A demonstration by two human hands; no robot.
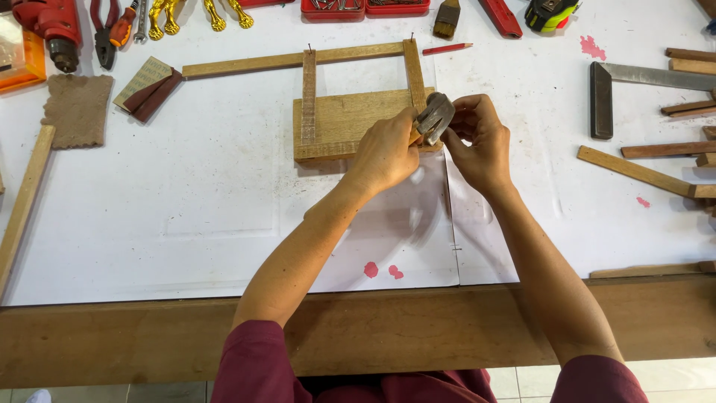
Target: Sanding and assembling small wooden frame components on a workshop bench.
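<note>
The white-covered table (224, 224) spreads flat and papery under my wrists, scuffed and dotted with pink paint. Just beyond my knuckles lies the wooden frame (350, 119): a flat board with thin slats nailed up and across it, pale, dry and stiff. I judge it light enough to skid, so it wants pressing down on the board rather than on the slender slats, which could split.

My left hand (384, 153) rests on the board's near right corner, fingers curled together around what seems a wooden handle. Between my two hands sits the hammer head (435, 116), dull grey metal, compact and probably heavy for its size, smooth and a bit slippery. My right hand (481, 142) cups it from the right, fingertips pinched close on it.

Past my right hand, a red pencil (447, 48).
</note>
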